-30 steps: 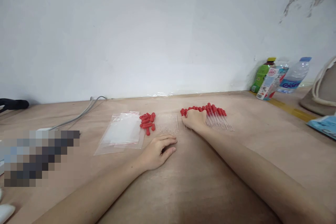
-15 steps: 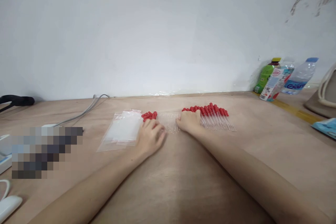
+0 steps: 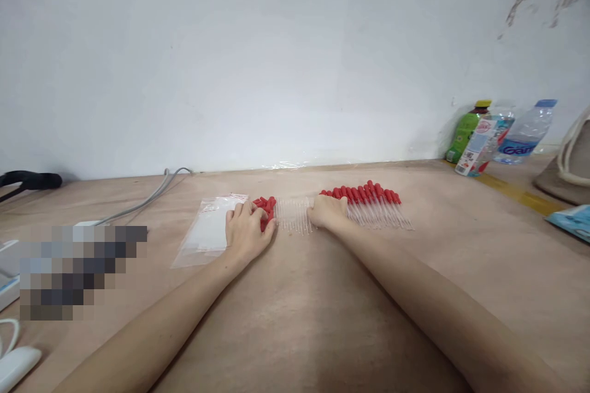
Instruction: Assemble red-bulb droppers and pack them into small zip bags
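My left hand (image 3: 247,228) rests over the left edge of a small pile of red rubber bulbs (image 3: 270,202), fingers bent and thumb apart. Whether a bulb is between its fingertips is hidden. A row of thin clear dropper tubes (image 3: 292,216) without bulbs lies between my hands. At the right end of that row my right hand (image 3: 328,211) is closed, knuckles up, and its fingertips are out of sight. Just right of it, several droppers (image 3: 371,202) with red bulbs lie side by side. Clear zip bags (image 3: 209,224) lie left of my left hand.
A grey cable (image 3: 157,193) runs along the left of the wooden table (image 3: 286,313). Bottles (image 3: 525,135) and a carton (image 3: 474,147) stand by the wall at the right. A blue packet (image 3: 571,221) lies at the right edge, and a white object (image 3: 18,365) at lower left.
My left hand has moved left, from beside the bare tubes onto the red bulbs and the edge of the bags. My right hand has shifted very slightly left.
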`<control>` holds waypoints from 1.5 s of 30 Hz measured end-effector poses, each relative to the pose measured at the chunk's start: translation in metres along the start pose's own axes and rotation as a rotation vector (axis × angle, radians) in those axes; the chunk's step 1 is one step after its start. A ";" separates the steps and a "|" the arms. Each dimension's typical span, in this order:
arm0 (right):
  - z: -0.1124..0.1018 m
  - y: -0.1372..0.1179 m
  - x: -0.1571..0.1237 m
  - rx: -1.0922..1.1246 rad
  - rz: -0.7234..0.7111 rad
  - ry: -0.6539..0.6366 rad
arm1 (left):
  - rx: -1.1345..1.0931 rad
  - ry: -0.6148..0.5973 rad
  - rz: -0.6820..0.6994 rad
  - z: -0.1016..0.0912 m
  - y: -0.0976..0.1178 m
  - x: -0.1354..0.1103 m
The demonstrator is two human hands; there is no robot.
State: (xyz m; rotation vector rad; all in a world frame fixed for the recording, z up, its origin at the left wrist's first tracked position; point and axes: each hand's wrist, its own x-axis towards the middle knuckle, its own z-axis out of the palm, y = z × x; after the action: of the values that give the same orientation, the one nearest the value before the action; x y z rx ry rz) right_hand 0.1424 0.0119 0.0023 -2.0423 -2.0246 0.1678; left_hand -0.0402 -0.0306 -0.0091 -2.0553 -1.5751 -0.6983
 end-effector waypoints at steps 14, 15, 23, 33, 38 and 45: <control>0.015 0.083 -0.064 0.285 -0.530 0.492 | -0.602 -0.266 0.226 -0.014 0.045 -0.028; 0.016 0.090 -0.070 0.289 -0.565 0.507 | -0.631 -0.277 0.239 -0.013 0.045 -0.028; 0.004 0.085 -0.098 0.308 -0.714 0.458 | -0.788 -0.261 0.171 -0.015 0.050 -0.028; 0.010 0.074 -0.100 0.307 -0.805 0.446 | -1.051 -0.360 0.040 -0.011 0.051 -0.031; 0.009 0.075 -0.099 0.292 -0.827 0.397 | -1.092 -0.405 0.029 -0.007 0.048 -0.032; -0.004 0.081 -0.094 0.229 -0.877 0.302 | -1.098 -0.492 0.052 -0.010 0.048 -0.034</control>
State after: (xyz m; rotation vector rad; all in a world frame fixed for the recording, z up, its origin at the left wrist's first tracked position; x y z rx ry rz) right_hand 0.2191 -0.0816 -0.0244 -0.8522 -2.3413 -0.0763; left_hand -0.0025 -0.0734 -0.0254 -3.2344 -1.5062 -1.3106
